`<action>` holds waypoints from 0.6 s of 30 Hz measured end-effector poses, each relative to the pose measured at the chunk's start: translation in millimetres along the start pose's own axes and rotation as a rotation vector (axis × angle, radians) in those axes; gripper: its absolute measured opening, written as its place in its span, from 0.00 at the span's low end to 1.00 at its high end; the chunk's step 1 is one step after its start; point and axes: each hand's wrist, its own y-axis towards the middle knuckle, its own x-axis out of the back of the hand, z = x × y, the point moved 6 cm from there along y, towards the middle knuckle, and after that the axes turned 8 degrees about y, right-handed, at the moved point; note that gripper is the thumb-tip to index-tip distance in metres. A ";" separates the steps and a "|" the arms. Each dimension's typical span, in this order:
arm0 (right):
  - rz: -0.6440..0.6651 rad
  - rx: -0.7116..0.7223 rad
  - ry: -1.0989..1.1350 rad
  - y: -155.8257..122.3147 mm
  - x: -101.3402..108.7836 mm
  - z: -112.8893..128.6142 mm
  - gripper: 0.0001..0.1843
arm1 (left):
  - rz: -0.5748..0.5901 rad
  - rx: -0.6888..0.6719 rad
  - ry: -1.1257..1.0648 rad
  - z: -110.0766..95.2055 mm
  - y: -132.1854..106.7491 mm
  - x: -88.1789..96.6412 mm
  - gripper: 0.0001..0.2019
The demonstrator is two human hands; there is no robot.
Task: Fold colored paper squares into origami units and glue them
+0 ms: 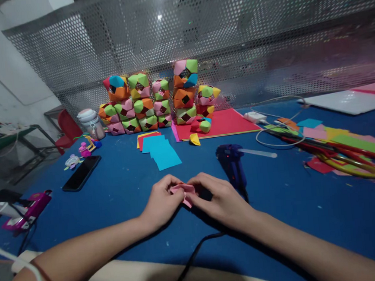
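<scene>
Between both hands, low over the table, is a small folded piece of pink paper [188, 198]. My left hand [162, 201] pinches its left side between thumb and fingers. On the other side my right hand [220, 195] grips it the same way, fingertips close to the left ones. Part of the paper is hidden behind the fingers. Just beyond the right hand lies a dark blue glue gun [232, 161] with a clear glue stick in it. Several blue paper squares [163, 153] lie ahead of the left hand, and a small yellow folded piece [194, 139] sits farther back.
Stacked folded-paper blocks [146, 107] stand along the back, beside red sheets [225, 123]. Scissors [347, 156] and paper scraps [363, 142] lie right, near a white cable [262, 145]. A phone [82, 173] and purple power strip [29, 212] are left. A black cord [196, 250] crosses the front edge.
</scene>
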 end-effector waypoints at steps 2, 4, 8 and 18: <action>-0.011 -0.046 -0.028 0.0 0.0 -2.8 0.03 | -0.042 0.036 -0.024 4.0 2.0 2.8 0.06; -0.019 -0.072 -0.046 -0.3 0.1 -6.7 0.05 | -0.039 0.070 -0.058 5.9 3.0 2.1 0.04; -0.035 -0.072 -0.044 0.0 1.6 -12.7 0.07 | 0.044 0.103 -0.116 1.8 0.6 -5.3 0.04; -0.025 -0.048 -0.048 -0.5 6.7 -11.2 0.08 | 0.139 -0.126 0.067 -20.3 -5.8 -3.3 0.11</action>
